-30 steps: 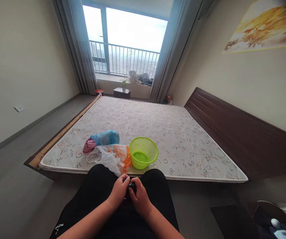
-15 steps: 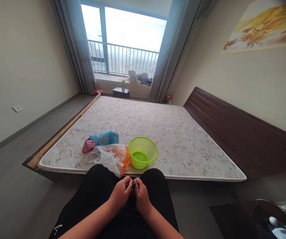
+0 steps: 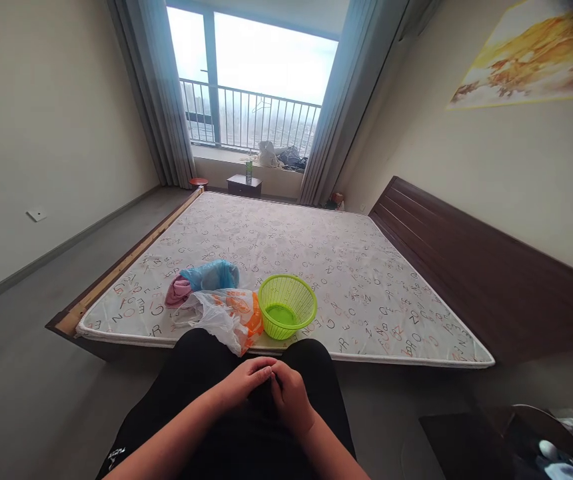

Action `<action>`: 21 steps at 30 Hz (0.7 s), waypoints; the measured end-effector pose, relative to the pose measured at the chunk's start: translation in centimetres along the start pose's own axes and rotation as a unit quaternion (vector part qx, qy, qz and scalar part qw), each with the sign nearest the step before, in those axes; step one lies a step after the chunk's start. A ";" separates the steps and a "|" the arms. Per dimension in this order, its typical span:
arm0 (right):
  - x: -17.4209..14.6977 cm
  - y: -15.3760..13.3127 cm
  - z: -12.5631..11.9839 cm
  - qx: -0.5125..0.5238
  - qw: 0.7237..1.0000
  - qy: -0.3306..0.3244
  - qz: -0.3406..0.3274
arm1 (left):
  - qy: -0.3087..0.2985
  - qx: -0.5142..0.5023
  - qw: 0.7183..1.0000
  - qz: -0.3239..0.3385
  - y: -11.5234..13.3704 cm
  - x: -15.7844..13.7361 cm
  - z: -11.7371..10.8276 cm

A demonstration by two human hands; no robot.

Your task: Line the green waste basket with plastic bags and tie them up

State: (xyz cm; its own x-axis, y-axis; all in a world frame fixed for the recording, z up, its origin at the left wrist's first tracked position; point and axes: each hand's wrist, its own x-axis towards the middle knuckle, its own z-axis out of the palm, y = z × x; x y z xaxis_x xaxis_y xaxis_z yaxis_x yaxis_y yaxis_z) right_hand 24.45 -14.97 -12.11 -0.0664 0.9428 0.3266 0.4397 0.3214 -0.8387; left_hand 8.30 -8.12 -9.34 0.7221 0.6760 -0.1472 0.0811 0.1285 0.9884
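Observation:
My left hand point(image 3: 247, 381) and my right hand point(image 3: 292, 395) meet above my lap, just in front of the mattress edge. Both are closed, with the left fingers reaching over to the right hand. What they hold, if anything, is hidden behind the fingers and against my black trousers point(image 3: 206, 427). Beyond my knees a bright green plastic basket point(image 3: 287, 307) stands upright on the mattress, with nothing visible inside. Touching its left side is a crumpled white plastic bag point(image 3: 216, 317) with orange print. A blue plastic bag point(image 3: 212, 275) with pink cloth point(image 3: 178, 292) lies behind that.
The letter-patterned mattress point(image 3: 276, 233) fills a dark wooden bed frame, its headboard point(image 3: 446, 233) on the right. A small table with a green bottle point(image 3: 249, 172) and a red stool point(image 3: 199, 183) stand near the window. Low at right is a round dark surface point(image 3: 521, 433) holding small items.
A small dark thing that showed between my fingertips is now out of sight. My hands have folded closer together, the left fingers sliding over the right. The basket and bags stay put.

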 end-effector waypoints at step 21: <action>0.2 -1.0 -0.3 0.055 0.993 0.087 -0.053 | 0.048 -0.248 0.961 -0.111 -0.9 -0.4 2.9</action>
State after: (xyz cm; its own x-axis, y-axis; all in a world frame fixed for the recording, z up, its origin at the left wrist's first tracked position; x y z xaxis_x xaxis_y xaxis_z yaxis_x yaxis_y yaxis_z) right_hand 24.31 -15.14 -11.08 0.0533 0.8766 0.4783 0.3382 0.4348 -0.8346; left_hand 9.93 -10.67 -10.02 0.6555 0.6535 -0.3785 -0.1290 0.5907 0.7965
